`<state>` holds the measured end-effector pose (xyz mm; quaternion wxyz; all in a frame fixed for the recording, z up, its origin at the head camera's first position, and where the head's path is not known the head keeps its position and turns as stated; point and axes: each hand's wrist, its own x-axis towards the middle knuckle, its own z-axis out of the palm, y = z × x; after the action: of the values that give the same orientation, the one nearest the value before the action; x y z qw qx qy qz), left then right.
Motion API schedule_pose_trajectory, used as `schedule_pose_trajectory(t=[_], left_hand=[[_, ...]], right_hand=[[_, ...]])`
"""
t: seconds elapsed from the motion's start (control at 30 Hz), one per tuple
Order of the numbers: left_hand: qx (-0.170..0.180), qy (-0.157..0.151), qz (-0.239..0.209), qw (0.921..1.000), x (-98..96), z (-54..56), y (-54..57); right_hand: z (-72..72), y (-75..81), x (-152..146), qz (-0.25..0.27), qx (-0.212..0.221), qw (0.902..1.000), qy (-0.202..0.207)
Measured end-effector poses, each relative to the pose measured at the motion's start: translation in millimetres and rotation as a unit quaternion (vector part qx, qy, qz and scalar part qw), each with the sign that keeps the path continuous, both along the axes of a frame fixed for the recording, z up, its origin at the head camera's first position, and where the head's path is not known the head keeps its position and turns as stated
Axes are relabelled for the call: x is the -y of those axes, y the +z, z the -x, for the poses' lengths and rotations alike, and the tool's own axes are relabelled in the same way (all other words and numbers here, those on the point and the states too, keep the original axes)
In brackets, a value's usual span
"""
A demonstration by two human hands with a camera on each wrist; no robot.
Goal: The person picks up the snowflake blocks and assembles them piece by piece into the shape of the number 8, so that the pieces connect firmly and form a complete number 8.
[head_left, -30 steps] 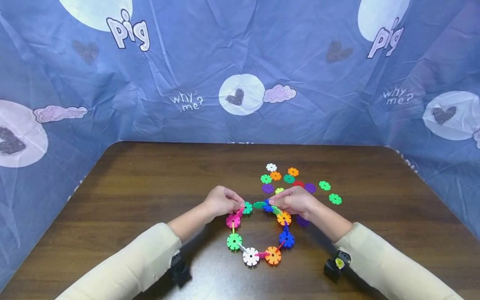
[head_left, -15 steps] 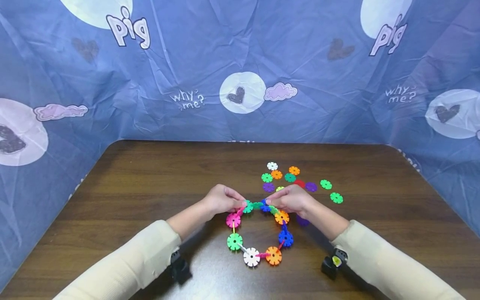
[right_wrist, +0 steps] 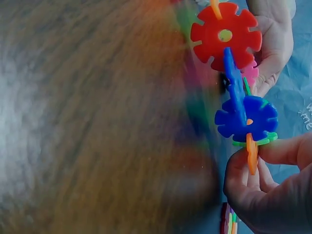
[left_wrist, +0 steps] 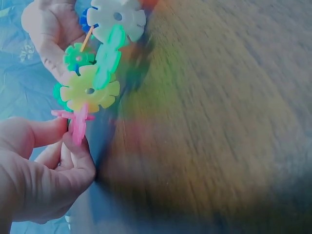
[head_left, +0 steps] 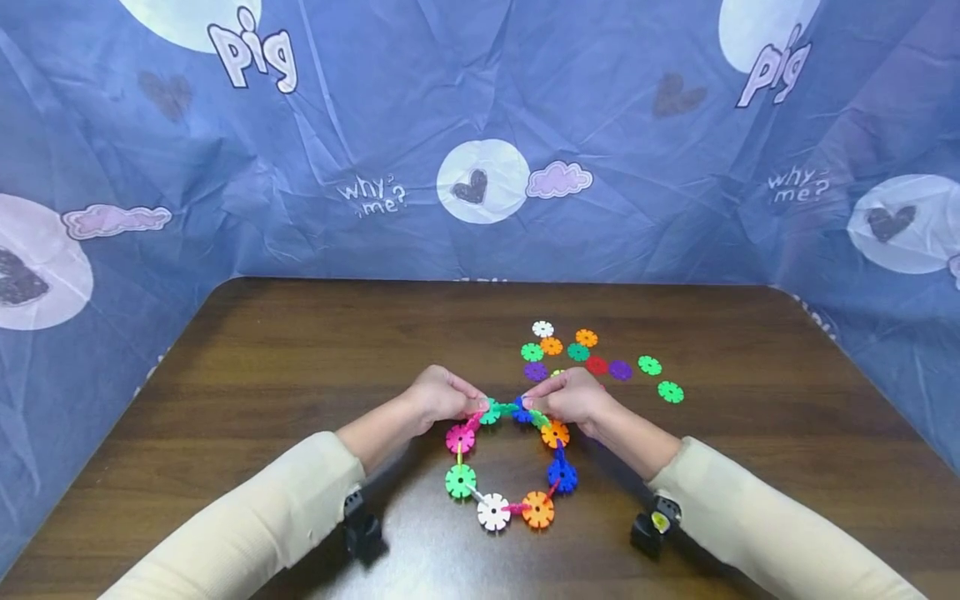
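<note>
Notched plastic interlocking discs in several colours form a ring (head_left: 493, 512), held up at its far side by both hands. My left hand (head_left: 444, 395) pinches the ring beside a teal disc (head_left: 490, 412) at the top left. With thumb and fingertips, my right hand (head_left: 573, 395) grips the ring at a blue disc (head_left: 521, 408) at the top right. Between the hands, a small teal disc (head_left: 507, 409) bridges the two sides. A pink disc (left_wrist: 80, 124) is right at the left fingertips in the left wrist view. In the right wrist view an orange disc (right_wrist: 252, 155) lies by the right fingertips.
Loose discs lie scattered behind the right hand, among them a white one (head_left: 543, 329), a red one (head_left: 596, 365) and a green one (head_left: 671, 392). The brown wooden table (head_left: 300, 333) ends at a blue printed cloth (head_left: 480, 92).
My right hand has moved left, bringing its end of the ring to the left hand's end. The gap between the teal discs has closed. My left hand has barely shifted.
</note>
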<state>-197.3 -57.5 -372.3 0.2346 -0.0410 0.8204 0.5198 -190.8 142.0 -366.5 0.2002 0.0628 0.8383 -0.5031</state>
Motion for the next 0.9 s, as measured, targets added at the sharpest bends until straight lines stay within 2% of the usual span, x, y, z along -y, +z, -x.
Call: schedule_pose_trajectory(t=[0.17,0.3,0.43,0.57,0.9], left_hand=[[0.034,-0.028,-0.053,0.9976,6.1,3.6,-0.9],[0.072,-0.057,-0.11,0.9896,12.8,5.5,-1.3],[0.091,-0.076,-0.143,0.9826,15.2,6.4,0.8],[0.099,-0.087,-0.148,0.9802,16.5,6.8,2.3],[0.086,-0.095,-0.126,0.9837,30.8,10.2,4.1]], right_hand=[[3.2,1.8,-4.6,0.032,0.035,0.9989,0.006],[6.2,4.7,-8.9,0.055,0.058,0.9965,0.025],[8.7,7.3,-10.6,0.068,0.06,0.995,0.043],[9.1,7.4,-10.9,0.075,0.069,0.9936,0.049],[3.5,10.9,-20.5,0.101,0.086,0.9888,0.069]])
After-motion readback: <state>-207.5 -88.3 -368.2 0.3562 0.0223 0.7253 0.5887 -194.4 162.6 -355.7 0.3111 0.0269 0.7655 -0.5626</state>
